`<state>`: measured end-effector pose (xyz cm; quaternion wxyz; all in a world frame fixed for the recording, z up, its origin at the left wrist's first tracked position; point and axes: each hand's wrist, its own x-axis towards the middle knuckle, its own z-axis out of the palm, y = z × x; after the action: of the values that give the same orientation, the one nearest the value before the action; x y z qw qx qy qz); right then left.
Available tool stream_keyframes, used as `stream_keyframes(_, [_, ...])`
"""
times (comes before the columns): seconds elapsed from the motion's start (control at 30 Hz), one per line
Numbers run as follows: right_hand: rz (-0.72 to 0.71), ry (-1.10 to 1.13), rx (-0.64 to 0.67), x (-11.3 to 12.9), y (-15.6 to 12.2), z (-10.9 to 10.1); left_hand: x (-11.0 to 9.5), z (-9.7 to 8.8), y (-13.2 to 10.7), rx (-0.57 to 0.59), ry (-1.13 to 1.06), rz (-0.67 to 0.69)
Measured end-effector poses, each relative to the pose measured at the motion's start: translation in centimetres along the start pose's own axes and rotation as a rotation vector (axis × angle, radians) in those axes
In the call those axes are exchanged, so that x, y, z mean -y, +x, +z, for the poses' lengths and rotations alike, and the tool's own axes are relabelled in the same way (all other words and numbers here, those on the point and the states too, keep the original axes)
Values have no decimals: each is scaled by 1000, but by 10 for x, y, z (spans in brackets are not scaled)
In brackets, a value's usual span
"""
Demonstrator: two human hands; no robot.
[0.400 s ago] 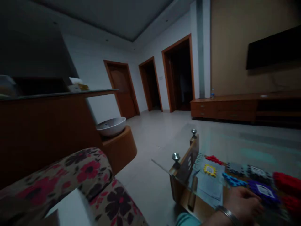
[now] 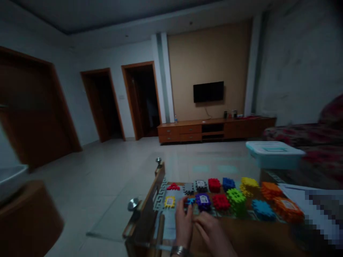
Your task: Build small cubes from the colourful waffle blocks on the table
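My left hand [image 2: 183,223], with a silver bracelet on its wrist, is over the near left part of the glass table. Its fingers point forward, with finger and thumb apart, just in front of a light blue toothed piece [image 2: 190,201]. Close beside it on the right, my right hand [image 2: 210,226] has its fingers curled together, the tips near the left thumb. Whatever is between those fingers is hidden. Beyond the hands lie a purple block stack [image 2: 203,202], a yellow toothed square [image 2: 169,202] and a red toothed piece [image 2: 173,186].
Toothed plastic pieces in stacks run rightward: red [image 2: 221,202], green [image 2: 236,201], yellow [image 2: 249,186], orange [image 2: 288,210] and light blue [image 2: 263,210]. A teal lidded box [image 2: 274,155] stands behind at right. Metal posts [image 2: 133,205] bear the glass at left. A television cabinet [image 2: 190,132] is far back.
My view has swung to the right, bringing the teal box and more block stacks into sight. My right hand now shows beside the left hand.
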<state>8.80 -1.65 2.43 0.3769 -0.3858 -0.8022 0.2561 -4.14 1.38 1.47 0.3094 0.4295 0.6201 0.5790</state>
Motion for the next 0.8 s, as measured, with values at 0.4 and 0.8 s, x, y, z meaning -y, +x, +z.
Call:
stream_keyframes(0.4, [570,-567,-538,-119,69,-44,27,26,47,-241,1014,102])
stream_keyframes(0.8, [313,-347,-288,-108,126,5,38,30,54,31,1037,227])
